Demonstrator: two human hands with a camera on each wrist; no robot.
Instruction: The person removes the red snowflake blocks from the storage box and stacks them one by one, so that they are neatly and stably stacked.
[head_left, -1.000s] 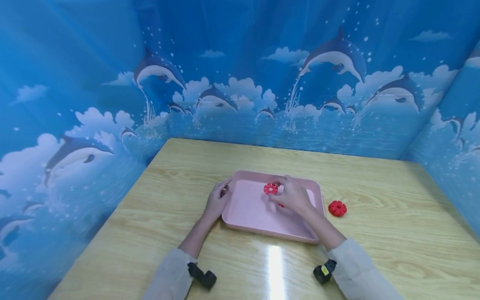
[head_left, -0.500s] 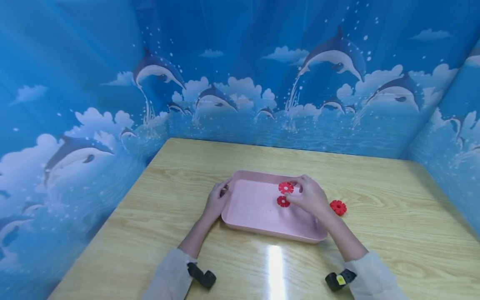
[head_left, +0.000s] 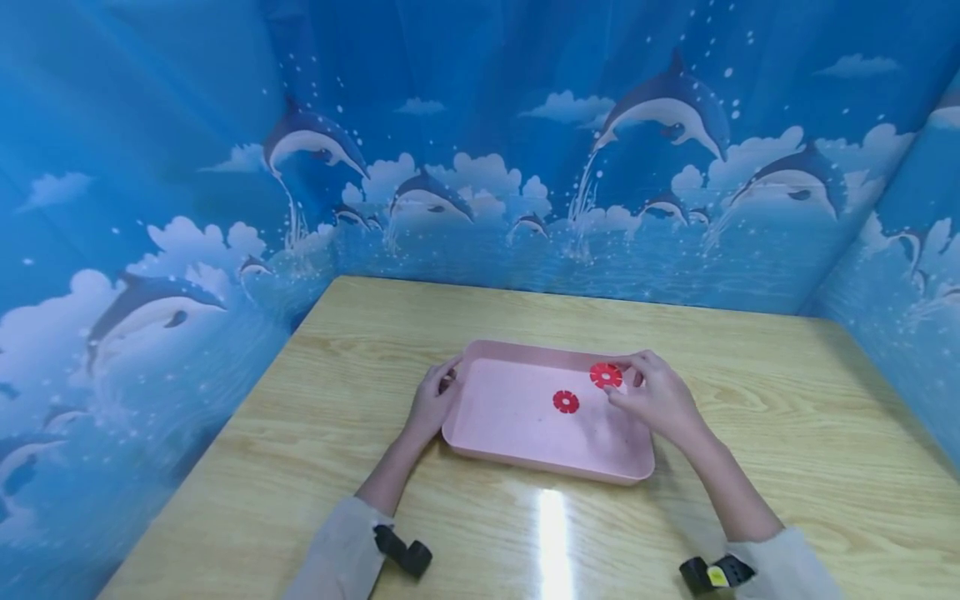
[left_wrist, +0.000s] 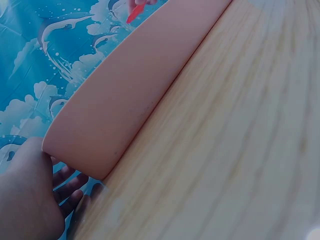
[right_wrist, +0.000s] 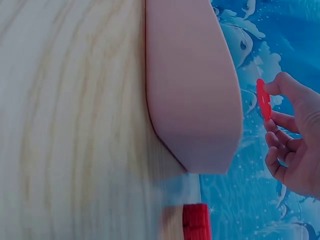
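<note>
A shallow pink tray [head_left: 506, 417] lies on the table. My left hand [head_left: 433, 402] holds the tray by its left end, thumb at the rim; in the left wrist view its fingers [left_wrist: 70, 191] curl beside the outer wall. Between thumb and fingertips, my right hand [head_left: 660, 398] pinches a red notched building disc [head_left: 606, 376] above the tray's right end. The right wrist view shows this disc [right_wrist: 263, 99] edge-on, raised beyond the tray wall. A second red building disc [head_left: 566, 402] lies flat on the tray floor, right of its middle.
A stack of red building discs [right_wrist: 196, 221] stands off the tray's right end; in the head view the right hand hides it. The wooden table [head_left: 397, 325] meets a blue dolphin-print curtain [head_left: 480, 167] at the back and left.
My right hand has moved right with the pinched disc, from mid-tray toward the right end. The disc on the tray floor has come into full view. My left hand has stayed put.
</note>
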